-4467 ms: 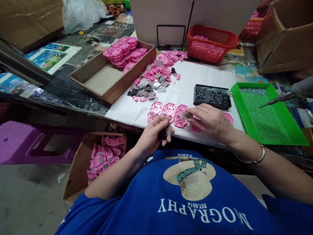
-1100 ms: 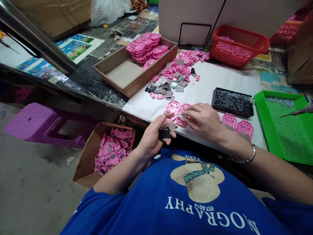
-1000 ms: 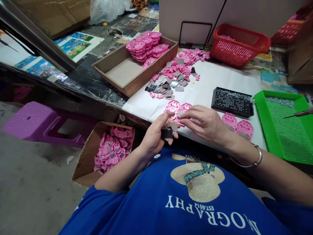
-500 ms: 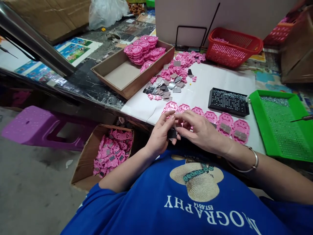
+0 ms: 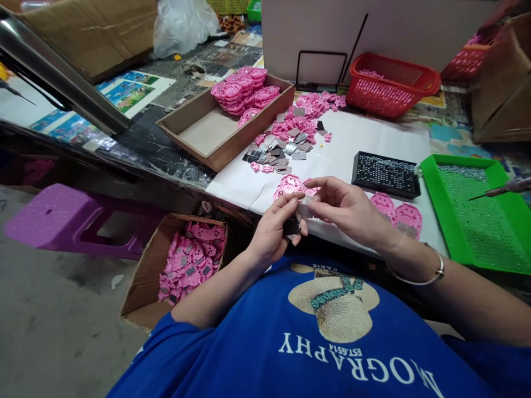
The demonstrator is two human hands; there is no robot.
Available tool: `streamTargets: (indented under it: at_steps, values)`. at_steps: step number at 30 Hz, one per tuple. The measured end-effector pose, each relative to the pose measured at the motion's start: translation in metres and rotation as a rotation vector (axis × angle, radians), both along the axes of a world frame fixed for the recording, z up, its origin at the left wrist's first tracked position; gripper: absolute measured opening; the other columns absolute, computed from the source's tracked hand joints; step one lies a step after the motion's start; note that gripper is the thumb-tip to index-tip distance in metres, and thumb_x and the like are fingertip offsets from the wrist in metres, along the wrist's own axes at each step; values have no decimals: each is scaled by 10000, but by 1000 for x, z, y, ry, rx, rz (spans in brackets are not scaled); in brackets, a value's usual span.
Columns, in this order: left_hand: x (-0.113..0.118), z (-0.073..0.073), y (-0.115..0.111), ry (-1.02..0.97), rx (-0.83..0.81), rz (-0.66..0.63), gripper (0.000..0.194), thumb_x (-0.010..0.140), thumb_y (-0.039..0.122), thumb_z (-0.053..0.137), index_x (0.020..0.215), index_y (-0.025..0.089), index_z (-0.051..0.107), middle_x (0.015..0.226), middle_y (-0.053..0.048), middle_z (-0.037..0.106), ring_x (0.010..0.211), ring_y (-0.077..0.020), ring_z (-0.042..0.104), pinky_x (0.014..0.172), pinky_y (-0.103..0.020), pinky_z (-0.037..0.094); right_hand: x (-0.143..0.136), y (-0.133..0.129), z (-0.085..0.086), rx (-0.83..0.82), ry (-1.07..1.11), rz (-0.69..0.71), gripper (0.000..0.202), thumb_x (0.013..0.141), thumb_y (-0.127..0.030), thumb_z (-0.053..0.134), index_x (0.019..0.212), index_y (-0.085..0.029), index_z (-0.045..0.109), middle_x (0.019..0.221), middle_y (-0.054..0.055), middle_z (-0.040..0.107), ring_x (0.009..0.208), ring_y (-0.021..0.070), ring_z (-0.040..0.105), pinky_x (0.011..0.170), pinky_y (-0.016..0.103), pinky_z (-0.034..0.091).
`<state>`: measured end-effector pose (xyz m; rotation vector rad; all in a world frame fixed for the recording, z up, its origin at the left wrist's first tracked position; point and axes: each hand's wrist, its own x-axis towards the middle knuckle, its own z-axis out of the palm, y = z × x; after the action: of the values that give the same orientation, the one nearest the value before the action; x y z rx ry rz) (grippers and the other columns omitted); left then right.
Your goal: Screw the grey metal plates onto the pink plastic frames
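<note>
My left hand (image 5: 277, 226) is closed round several small flat plates, with a dark plate (image 5: 291, 226) showing under its fingers. Between both hands is a light grey plate (image 5: 306, 207), pinched by the fingertips of my right hand (image 5: 348, 211) and touching the left thumb. Pink scalloped plastic parts (image 5: 289, 187) lie in a row along the table's near edge, partly hidden behind my right hand. At the row's right end, a pink part (image 5: 409, 215) has a grey plate on it. A heap of loose grey plates (image 5: 282, 152) lies beyond my hands.
A cardboard tray (image 5: 224, 152) holds stacked pink parts. Small pink pieces (image 5: 307, 113) lie near a red basket (image 5: 390, 88). A black tray (image 5: 385, 176) and a green tray (image 5: 440, 215) of screws stand right, under a hanging screwdriver (image 5: 501, 189). A carton (image 5: 139, 276) sits below left.
My right hand has shifted slightly right and raised its fingers, bringing the light grey plate into view. My left hand stays almost in place. The screwdriver at right has swung left.
</note>
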<state>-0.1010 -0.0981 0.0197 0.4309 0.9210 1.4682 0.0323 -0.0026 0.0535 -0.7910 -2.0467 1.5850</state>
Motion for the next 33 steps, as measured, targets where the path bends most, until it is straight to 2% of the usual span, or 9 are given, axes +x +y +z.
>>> streamTargets:
  at_steps: [5,8,11,13,17,22,25,27,33]
  values:
    - [-3,-4,0,-12,-4,-18,379,791,482,754,928,164,601,758,5,650,472,-75,577,322,-133,326,5,7,2,76,2,-56,329,863,-267,652,1157,-125,618,739,3,648,623,110,594,583,253,492]
    - [-5,-5,-1,-20,-35,-37,456,774,552,754,944,149,623,769,4,640,470,-73,583,318,-134,319,12,8,-2,581,9,-56,300,910,-223,601,1205,-172,626,836,35,691,684,128,626,653,282,538]
    - [-7,-5,-2,-9,-39,-72,503,763,602,737,892,124,646,721,0,627,446,-68,563,309,-142,298,20,9,-7,1206,56,119,373,922,-136,562,1286,-202,606,956,74,739,824,165,683,743,306,567]
    - [-8,-5,-2,8,-39,-93,441,766,547,752,808,126,627,661,8,615,415,-55,528,311,-143,286,24,9,-10,1421,112,229,404,924,-103,535,1317,-182,587,982,91,754,880,183,702,762,314,577]
    - [-10,-5,-2,28,-49,-100,320,751,406,773,743,146,587,577,30,592,387,-45,491,322,-139,280,26,7,-10,1415,165,275,356,944,-117,508,1278,-184,613,935,77,763,839,177,717,727,313,597]
    - [-17,-3,-3,78,-56,-137,323,730,415,781,742,143,607,613,14,623,396,-56,521,314,-140,270,21,10,-4,1078,115,191,338,943,-67,493,1222,-185,644,1179,134,719,1108,184,686,898,354,611]
    - [-20,-2,-6,106,-48,-223,323,753,426,776,759,138,629,590,11,613,391,-54,510,319,-136,271,18,13,-3,970,119,366,363,963,-72,455,1277,-157,616,1287,153,680,1197,177,656,963,353,598]
    - [-20,-3,-8,102,-42,-266,322,764,430,771,766,139,635,563,13,598,391,-56,507,325,-131,275,19,13,-5,973,155,426,373,964,-95,482,1309,-170,603,1232,130,714,1122,158,694,909,307,618]
    - [-15,-7,-11,33,-58,-278,451,738,559,760,749,123,647,650,-10,621,393,-58,521,298,-145,261,22,3,-12,1276,-6,256,371,946,-92,506,1286,-149,642,1045,151,757,930,235,725,785,402,623]
